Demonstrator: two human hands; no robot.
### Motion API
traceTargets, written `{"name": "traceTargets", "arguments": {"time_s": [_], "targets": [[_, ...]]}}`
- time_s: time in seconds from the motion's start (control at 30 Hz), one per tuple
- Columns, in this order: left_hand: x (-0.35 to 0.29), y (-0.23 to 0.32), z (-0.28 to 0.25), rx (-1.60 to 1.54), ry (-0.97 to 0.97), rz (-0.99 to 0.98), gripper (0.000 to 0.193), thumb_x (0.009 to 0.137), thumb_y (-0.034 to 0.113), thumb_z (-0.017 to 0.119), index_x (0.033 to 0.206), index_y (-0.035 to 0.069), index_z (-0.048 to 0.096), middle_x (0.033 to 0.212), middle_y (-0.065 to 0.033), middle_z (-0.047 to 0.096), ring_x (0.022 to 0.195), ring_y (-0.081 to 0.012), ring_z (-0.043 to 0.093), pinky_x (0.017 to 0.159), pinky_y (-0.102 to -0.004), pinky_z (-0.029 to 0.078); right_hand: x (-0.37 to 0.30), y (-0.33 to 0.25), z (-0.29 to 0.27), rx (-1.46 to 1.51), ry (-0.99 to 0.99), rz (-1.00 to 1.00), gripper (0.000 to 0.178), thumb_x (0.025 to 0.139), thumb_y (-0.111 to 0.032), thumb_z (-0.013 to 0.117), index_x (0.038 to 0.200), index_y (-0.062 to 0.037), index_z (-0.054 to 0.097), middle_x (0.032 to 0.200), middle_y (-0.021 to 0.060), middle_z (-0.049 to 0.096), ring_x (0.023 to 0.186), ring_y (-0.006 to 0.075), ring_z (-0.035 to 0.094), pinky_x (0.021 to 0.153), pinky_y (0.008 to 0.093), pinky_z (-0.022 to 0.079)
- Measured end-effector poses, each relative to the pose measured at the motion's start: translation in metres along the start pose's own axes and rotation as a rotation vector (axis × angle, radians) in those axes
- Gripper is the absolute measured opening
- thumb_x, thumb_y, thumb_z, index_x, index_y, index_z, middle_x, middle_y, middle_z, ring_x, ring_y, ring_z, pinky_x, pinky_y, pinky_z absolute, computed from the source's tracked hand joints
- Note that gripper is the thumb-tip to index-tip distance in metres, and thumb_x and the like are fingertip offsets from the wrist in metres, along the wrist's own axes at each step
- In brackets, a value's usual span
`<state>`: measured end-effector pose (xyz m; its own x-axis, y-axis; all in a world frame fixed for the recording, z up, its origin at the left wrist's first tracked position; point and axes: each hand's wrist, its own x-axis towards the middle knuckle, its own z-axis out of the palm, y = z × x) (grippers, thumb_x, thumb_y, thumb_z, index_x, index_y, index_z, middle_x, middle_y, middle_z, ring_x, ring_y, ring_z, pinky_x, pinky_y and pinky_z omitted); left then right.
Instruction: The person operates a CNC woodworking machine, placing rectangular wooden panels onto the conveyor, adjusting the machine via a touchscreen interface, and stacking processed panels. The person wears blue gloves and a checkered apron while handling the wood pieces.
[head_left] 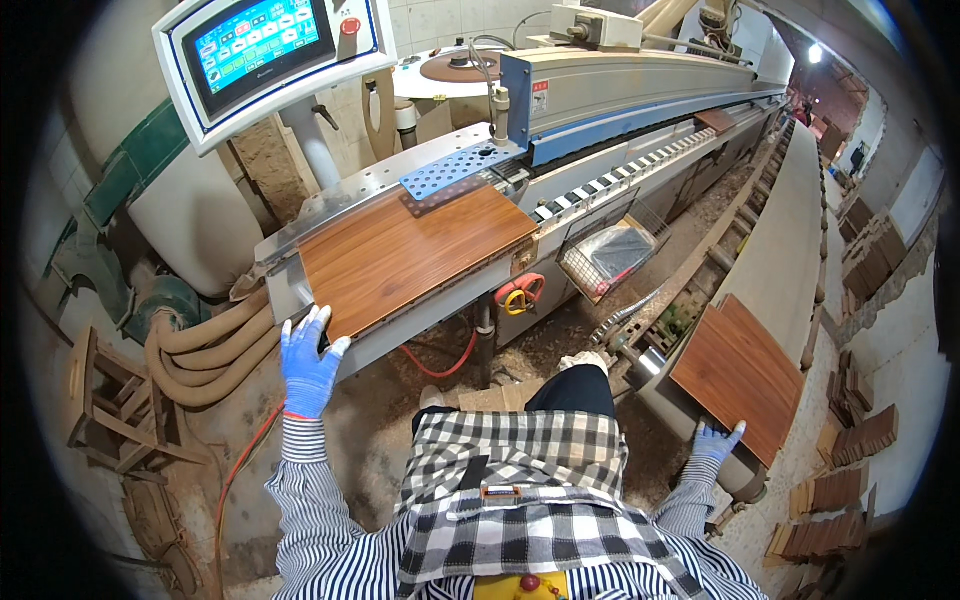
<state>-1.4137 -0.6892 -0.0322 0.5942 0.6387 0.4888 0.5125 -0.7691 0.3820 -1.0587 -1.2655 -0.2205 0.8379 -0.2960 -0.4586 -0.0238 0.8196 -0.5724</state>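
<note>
Both my hands wear blue and white work gloves. My left hand (309,365) is closed at the near left corner of a brown wood-grain panel (420,255), its thumb and fingers on either side of that corner. This panel lies flat on the bed of a long edge-banding machine (640,95), its far edge under a blue perforated plate (452,175). To the right, a second wood-grain panel (738,375) rests on the end of a belt conveyor (775,240). My right hand (715,445) grips its near edge; some of the fingers are hidden.
A touchscreen panel (260,50) with a red button stands at upper left. Red-and-yellow-handled scissors (520,295) hang on the machine's side near a wire basket (615,255). Dust hoses (215,350) and a wooden stool (120,400) are at left. Stacked boards (865,435) stand at right.
</note>
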Motion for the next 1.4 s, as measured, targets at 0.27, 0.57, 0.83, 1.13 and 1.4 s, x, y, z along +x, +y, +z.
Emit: {"name": "traceTargets", "arguments": {"time_s": [0.27,0.57,0.83,1.13,1.4], "targets": [[0.027,0.028,0.043,0.107,0.055,0.121,0.054,0.081,0.034,0.070,0.126,0.008,0.057,0.125,-0.0161,0.059,0.122,-0.0290,0.049,0.112,-0.0458,0.021,0.070,-0.051,-0.058,0.112,0.198,-0.132,0.069,0.084,-0.055,0.060,0.134,-0.0099,0.047,0.142,0.0018,0.047,0.122,0.0226,0.046,0.099,0.0407,0.034],[0.065,0.069,0.105,0.052,0.075,0.226,0.055,0.083,0.037,0.066,0.129,0.009,0.053,0.125,-0.0196,0.056,0.120,-0.0325,0.049,0.107,-0.0460,0.030,0.048,-0.067,-0.047,0.113,0.175,-0.120,0.049,0.078,-0.034,0.074,0.116,-0.0066,0.058,0.118,0.0082,0.062,0.105,0.0252,0.052,0.080,0.0367,0.044],[0.060,0.091,0.101,-0.079,0.021,0.295,0.053,0.087,0.033,0.063,0.134,0.011,0.050,0.130,-0.0141,0.055,0.124,-0.0323,0.047,0.108,-0.0443,0.033,0.008,-0.065,-0.052,-0.189,-0.167,-0.053,0.032,0.076,-0.027,0.075,0.101,-0.0133,0.060,0.088,0.0025,0.064,0.065,0.0179,0.053,0.059,0.0319,0.042],[-0.013,0.114,0.045,-0.250,-0.046,0.368,0.067,0.082,0.042,0.067,0.133,0.004,0.049,0.135,-0.0193,0.049,0.128,-0.0357,0.043,0.109,-0.0459,0.031,-0.105,0.020,0.083,-0.328,-0.832,0.197,0.033,0.089,-0.020,0.058,0.120,-0.0082,0.052,0.091,0.0040,0.065,0.060,0.0143,0.058,0.054,0.0294,0.047],[-0.052,0.098,-0.009,0.124,-0.201,0.332,0.076,0.072,0.055,0.070,0.128,0.006,0.053,0.143,-0.0212,0.039,0.134,-0.0417,0.031,0.110,-0.0524,0.024,-0.215,0.154,0.203,-0.459,-1.137,0.580,0.018,0.088,-0.016,0.059,0.097,0.0002,0.057,0.075,0.0071,0.059,0.065,0.0177,0.058,0.063,0.0307,0.053]]}}
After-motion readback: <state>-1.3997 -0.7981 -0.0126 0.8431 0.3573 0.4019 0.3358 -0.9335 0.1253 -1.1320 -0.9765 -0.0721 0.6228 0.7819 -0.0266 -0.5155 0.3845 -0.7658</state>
